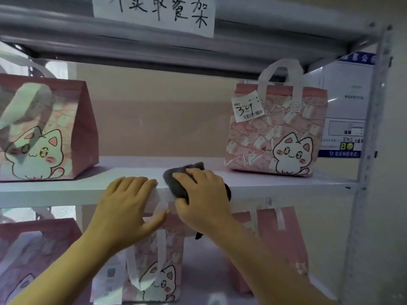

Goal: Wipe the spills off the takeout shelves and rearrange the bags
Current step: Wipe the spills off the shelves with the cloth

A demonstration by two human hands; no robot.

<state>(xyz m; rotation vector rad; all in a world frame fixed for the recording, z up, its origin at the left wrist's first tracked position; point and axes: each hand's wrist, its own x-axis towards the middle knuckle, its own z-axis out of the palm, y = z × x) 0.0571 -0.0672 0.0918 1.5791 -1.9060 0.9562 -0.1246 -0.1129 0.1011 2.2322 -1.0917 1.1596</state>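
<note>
Arms: two bare forearms come up from the bottom edge toward the middle shelf.
Left hand (pixel 126 201): it lies flat on the front edge of the shelf, palm down. Fingers are spread and straight, they grip nothing; the thumb points down over the edge.
Right hand (pixel 202 194): it presses on the cloth, just beside the left hand. Fingers are curled around the cloth and hold it.
Cloth (pixel 179 181): dark grey, bunched up, on the front edge of the shelf; one part hangs below the hand.
Shelf (pixel 286 183): white board in a grey metal frame. Between the two upper bags the board is bare.
Left bag (pixel 50 130): pink, with a white cat drawing, stands upright on the shelf at the left.
Right bag (pixel 277 130): same pink cat pattern, stands upright at the right, well apart from the left bag. A white ticket (pixel 247 108) with "34" is fixed near its top.
Lower bags (pixel 154 271): more pink cat bags stand on the shelf below, partly hidden by the arms.
Paper sign (pixel 154 14): handwritten, stuck on the upper beam.
Notice (pixel 348 106): white and blue, on the wall behind the right bag.
</note>
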